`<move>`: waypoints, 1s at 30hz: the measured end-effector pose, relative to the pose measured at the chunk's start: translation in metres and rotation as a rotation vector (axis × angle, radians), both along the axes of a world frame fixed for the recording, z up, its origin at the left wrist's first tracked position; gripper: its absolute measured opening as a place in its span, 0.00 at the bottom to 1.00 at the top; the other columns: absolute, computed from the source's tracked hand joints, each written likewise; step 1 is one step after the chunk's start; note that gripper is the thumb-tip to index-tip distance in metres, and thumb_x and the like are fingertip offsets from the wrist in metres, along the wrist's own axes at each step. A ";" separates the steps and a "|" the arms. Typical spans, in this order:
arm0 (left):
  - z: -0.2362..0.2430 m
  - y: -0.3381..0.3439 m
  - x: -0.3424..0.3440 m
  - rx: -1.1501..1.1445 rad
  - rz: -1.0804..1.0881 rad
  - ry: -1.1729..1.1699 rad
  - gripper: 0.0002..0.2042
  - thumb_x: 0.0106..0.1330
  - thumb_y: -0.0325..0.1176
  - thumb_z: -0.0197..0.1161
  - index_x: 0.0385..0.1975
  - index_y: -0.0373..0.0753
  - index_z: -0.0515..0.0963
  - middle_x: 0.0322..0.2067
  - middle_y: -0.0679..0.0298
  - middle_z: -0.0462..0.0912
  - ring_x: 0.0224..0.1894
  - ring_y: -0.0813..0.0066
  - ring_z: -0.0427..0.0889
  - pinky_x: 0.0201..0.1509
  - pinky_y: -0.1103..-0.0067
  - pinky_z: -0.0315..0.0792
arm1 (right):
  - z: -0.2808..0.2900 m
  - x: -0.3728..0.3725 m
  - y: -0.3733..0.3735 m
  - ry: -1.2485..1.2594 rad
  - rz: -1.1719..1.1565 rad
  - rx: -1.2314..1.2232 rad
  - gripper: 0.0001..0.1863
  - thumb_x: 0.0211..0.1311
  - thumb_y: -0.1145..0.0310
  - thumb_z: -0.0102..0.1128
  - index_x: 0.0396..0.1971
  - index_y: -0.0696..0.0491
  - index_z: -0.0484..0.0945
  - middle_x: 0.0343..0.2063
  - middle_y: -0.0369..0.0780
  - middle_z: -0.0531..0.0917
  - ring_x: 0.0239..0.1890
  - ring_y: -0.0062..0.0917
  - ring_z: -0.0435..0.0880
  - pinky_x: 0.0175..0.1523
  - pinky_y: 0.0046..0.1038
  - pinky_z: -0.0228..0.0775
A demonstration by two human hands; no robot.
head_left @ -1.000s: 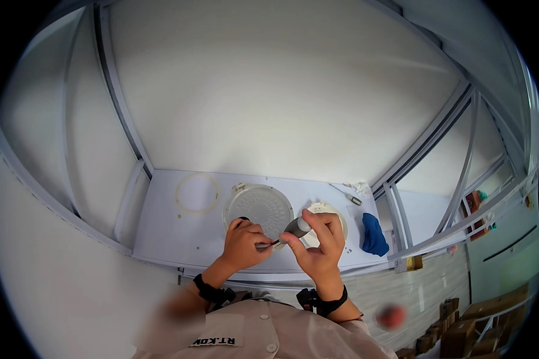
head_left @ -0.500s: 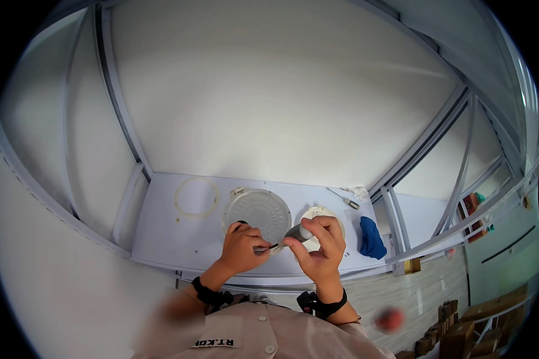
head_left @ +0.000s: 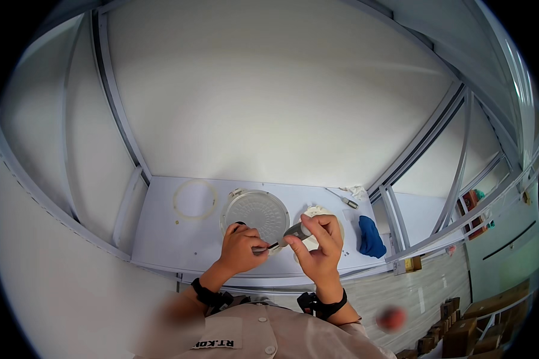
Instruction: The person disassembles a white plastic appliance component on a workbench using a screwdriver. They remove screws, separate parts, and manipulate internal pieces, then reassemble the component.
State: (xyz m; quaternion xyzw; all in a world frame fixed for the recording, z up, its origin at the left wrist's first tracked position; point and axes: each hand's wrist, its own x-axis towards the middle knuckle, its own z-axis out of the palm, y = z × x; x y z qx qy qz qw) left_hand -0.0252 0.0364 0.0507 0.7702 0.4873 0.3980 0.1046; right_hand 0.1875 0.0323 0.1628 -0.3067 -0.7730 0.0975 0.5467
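My right hand (head_left: 322, 245) pinches the end of a screwdriver with a thick grey handle (head_left: 295, 231), its shaft pointing left toward my other hand. My left hand (head_left: 241, 248) has its fingers closed round a small dark part (head_left: 260, 250); most of that part is hidden. The screwdriver's end reaches the dark part, though whether they touch I cannot tell. Beyond my left hand lies a round grey lid (head_left: 256, 210) with a dimpled middle. A white round part (head_left: 316, 211) is partly covered by my right hand.
A thin yellowish ring (head_left: 175, 203) lies at the table's left. On the right are another screwdriver (head_left: 349, 203), crumpled white tissue (head_left: 358, 191) and a blue cloth (head_left: 371, 237). Small bits dot the white table (head_left: 161, 239). Frame posts (head_left: 395, 224) and a back wall (head_left: 281, 107) enclose it.
The view has shifted very slightly. Both hands keep nearly the same pose and grip; the screwdriver's handle has barely turned, if at all.
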 end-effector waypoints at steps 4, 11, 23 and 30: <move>0.002 -0.001 0.001 -0.008 0.005 -0.006 0.03 0.51 0.36 0.77 0.25 0.51 0.92 0.27 0.73 0.83 0.38 0.69 0.81 0.59 0.70 0.64 | -0.005 -0.005 0.002 0.122 0.059 -0.022 0.26 0.57 0.81 0.73 0.58 0.57 0.83 0.56 0.50 0.81 0.47 0.36 0.85 0.49 0.33 0.79; 0.001 -0.001 -0.001 -0.007 0.005 0.001 0.03 0.51 0.36 0.77 0.25 0.51 0.92 0.27 0.73 0.83 0.39 0.69 0.81 0.59 0.70 0.64 | 0.004 -0.004 -0.004 0.028 0.052 0.021 0.26 0.59 0.81 0.71 0.59 0.58 0.82 0.52 0.52 0.83 0.53 0.39 0.85 0.57 0.35 0.78; 0.000 -0.001 -0.001 -0.009 0.002 -0.004 0.04 0.52 0.38 0.77 0.26 0.50 0.93 0.27 0.73 0.83 0.39 0.69 0.82 0.59 0.70 0.64 | 0.006 -0.012 -0.001 0.047 0.144 0.015 0.26 0.59 0.77 0.75 0.58 0.58 0.82 0.53 0.52 0.82 0.53 0.40 0.85 0.55 0.35 0.79; -0.001 -0.002 -0.001 -0.017 0.006 0.002 0.05 0.53 0.40 0.78 0.27 0.50 0.93 0.28 0.72 0.84 0.40 0.69 0.82 0.59 0.69 0.64 | -0.004 -0.005 -0.001 -0.008 0.072 0.020 0.27 0.59 0.77 0.73 0.61 0.59 0.80 0.53 0.52 0.83 0.54 0.41 0.84 0.55 0.36 0.78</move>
